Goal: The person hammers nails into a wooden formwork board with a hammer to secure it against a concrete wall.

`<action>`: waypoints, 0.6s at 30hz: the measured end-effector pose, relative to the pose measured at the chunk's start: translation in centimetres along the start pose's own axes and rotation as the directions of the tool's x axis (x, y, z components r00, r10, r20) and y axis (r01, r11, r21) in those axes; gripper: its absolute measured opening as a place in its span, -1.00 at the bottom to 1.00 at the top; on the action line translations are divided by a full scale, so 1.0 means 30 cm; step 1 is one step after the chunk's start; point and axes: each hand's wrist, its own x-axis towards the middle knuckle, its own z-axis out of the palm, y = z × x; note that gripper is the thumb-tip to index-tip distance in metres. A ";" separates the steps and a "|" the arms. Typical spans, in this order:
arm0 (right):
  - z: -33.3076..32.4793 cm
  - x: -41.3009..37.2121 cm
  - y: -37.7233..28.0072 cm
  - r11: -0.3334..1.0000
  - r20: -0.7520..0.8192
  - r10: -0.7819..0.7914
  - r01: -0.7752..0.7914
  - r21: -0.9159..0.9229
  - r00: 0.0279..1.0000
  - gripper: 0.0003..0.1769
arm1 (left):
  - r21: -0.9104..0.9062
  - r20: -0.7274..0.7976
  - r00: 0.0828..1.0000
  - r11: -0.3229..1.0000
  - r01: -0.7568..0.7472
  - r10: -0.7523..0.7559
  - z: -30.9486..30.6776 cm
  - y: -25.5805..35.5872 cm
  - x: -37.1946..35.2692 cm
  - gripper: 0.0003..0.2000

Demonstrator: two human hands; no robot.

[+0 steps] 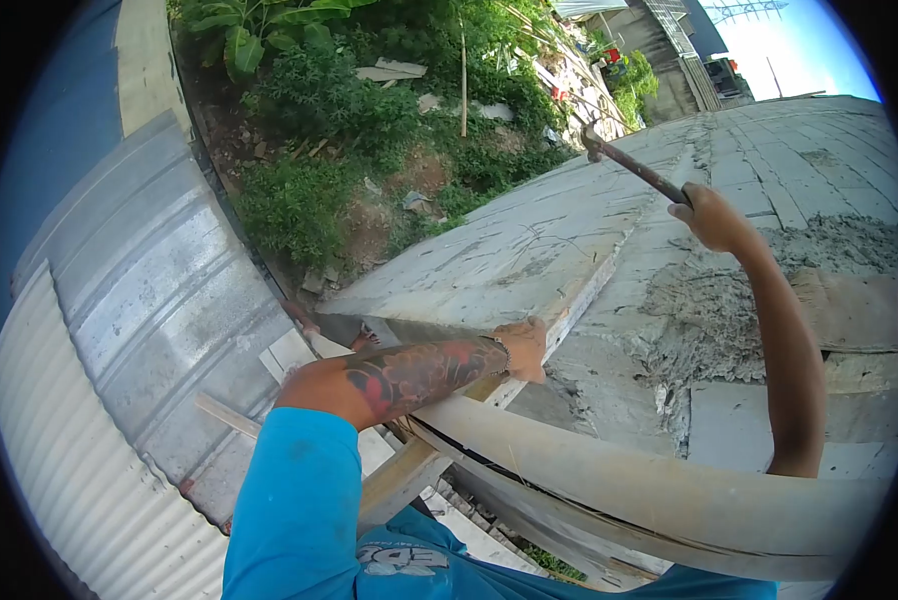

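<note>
My right hand (714, 218) is closed round the handle of a hammer (641, 172), raised in front of the grey block wall (769, 165). The hammer head points up and left, apart from the wall's surface. Lower down, my tattooed left forearm reaches across to a long, narrow wooden board (581, 296) lying along the wall. My left hand (522, 350) is wrapped over this board, with a bracelet at the wrist; some of its fingers are hidden behind the wood.
A thick pale pole (619, 470) crosses between my body and the wall. Rough wet-looking mortar (709, 320) covers part of the blocks. Corrugated metal roofing (159, 290) lies below on the left. Shrubs and debris (399, 150) cover the slope beyond. A bare foot shows beneath my left arm.
</note>
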 end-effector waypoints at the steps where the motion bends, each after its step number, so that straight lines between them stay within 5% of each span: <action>1: -0.042 0.002 -0.025 0.998 -0.176 0.021 -0.009 0.069 0.984 -0.60 | -0.018 -0.004 1.000 1.000 0.006 -0.006 -0.010 0.002 -0.002 0.09; 3: -0.056 -0.013 -0.103 0.969 -0.431 0.127 -0.020 0.244 0.894 -0.57 | -0.027 -0.014 1.000 1.000 0.013 -0.013 0.002 0.003 0.008 0.09; 6: 0.142 -0.052 -0.050 0.952 -0.356 0.216 -0.114 0.285 0.909 -0.53 | -0.029 -0.030 1.000 1.000 0.006 -0.007 0.003 -0.008 0.015 0.09; 7: 0.175 -0.067 -0.048 0.982 0.044 0.188 -0.189 0.026 0.981 -0.50 | -0.048 -0.023 1.000 0.999 -0.007 0.006 -0.007 -0.008 -0.001 0.08; 8: 0.186 -0.091 -0.048 0.960 0.433 0.243 -0.150 -0.237 0.868 -0.46 | -0.062 -0.013 1.000 0.998 -0.022 0.021 -0.008 0.001 -0.012 0.08; 11: 0.030 0.006 -0.048 0.979 0.331 0.161 -0.108 -0.171 0.930 -0.42 | 0.014 -0.088 0.996 0.999 -0.029 0.030 0.023 -0.011 0.018 0.07; 13: -0.003 0.037 -0.007 0.994 0.006 0.085 -0.085 0.066 0.996 -0.42 | -0.005 -0.060 0.998 1.000 -0.009 0.009 0.006 -0.015 0.008 0.07; 15: -0.059 0.040 -0.029 0.974 -0.389 0.086 0.005 0.226 0.917 -0.48 | -0.050 -0.027 1.000 0.999 0.002 -0.003 -0.014 0.013 -0.019 0.07; 18: 0.054 -0.006 -0.092 0.877 -0.529 0.305 -0.017 0.481 0.792 -0.54 | 0.008 -0.047 0.999 1.000 -0.018 0.019 0.001 0.001 0.001 0.07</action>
